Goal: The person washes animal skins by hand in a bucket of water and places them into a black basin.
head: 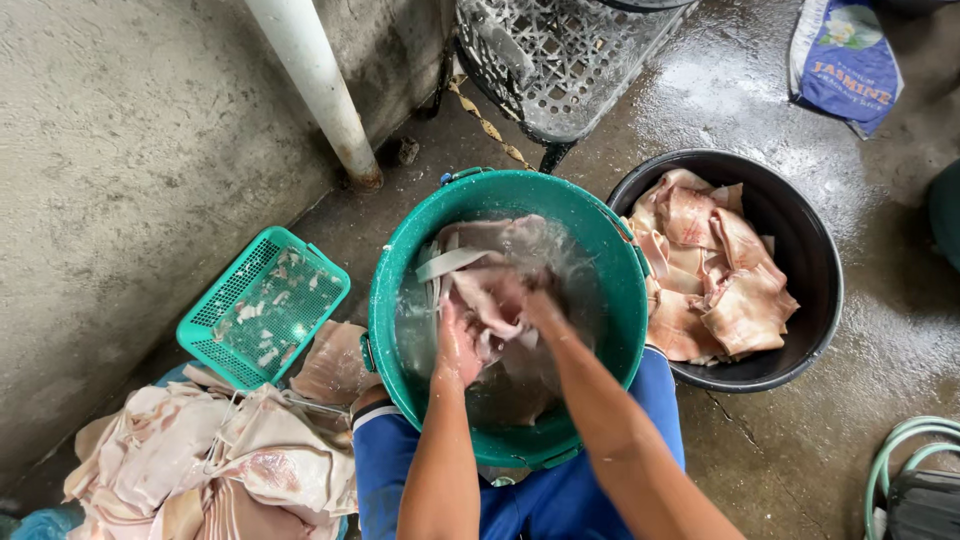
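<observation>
Here both hands point(495, 320) clutch pale skin pieces point(480, 295) in a green bucket point(620, 290).

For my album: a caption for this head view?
Both hands rinse pale skin pieces in a green bucket beside a black tub.

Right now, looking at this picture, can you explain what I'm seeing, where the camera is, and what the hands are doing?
The camera sits on a person's head and looks straight down, so the two bare arms coming in from the bottom are that person's own. Both hands are inside a green bucket of water. The left hand and the right hand grip pale slabs of raw meat in the water. To the right stands a black tub with more slabs. To the left lie a heap of slabs and a small green basket on the wet concrete floor. A white pipe runs up the wall.
</observation>
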